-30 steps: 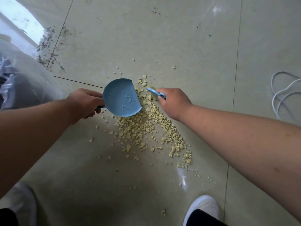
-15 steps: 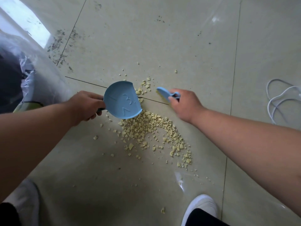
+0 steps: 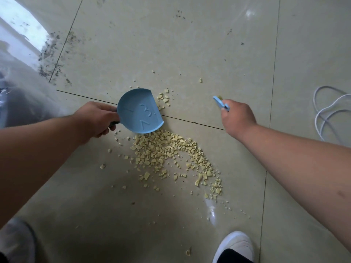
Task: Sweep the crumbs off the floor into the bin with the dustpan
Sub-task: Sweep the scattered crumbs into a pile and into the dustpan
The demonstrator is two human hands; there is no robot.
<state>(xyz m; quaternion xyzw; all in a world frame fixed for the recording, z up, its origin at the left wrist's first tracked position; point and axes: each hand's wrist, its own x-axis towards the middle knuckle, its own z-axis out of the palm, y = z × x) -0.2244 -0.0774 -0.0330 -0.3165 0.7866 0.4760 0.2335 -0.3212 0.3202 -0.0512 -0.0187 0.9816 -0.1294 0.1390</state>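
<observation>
Your right hand point(image 3: 237, 115), gripping the small blue brush point(image 3: 220, 102), has swung right, away from the pale yellow crumbs point(image 3: 167, 149); your left hand point(image 3: 95, 118) holds the round blue plastic dustpan point(image 3: 139, 112), empty.

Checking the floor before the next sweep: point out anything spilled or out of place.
Yellowish crumbs lie spilled across the tiles below the blue dustpan, with a few strays above it. A white cable lies looped on the floor at right.

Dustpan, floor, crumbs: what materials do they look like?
Dustpan: likely moulded plastic, matte light blue, with raised marks on its face. Floor: glazed tile, probably ceramic; glossy glare and dark grout lines. Crumbs: pale yellow, angular, brittle-looking flakes; actual substance unclear.
</observation>
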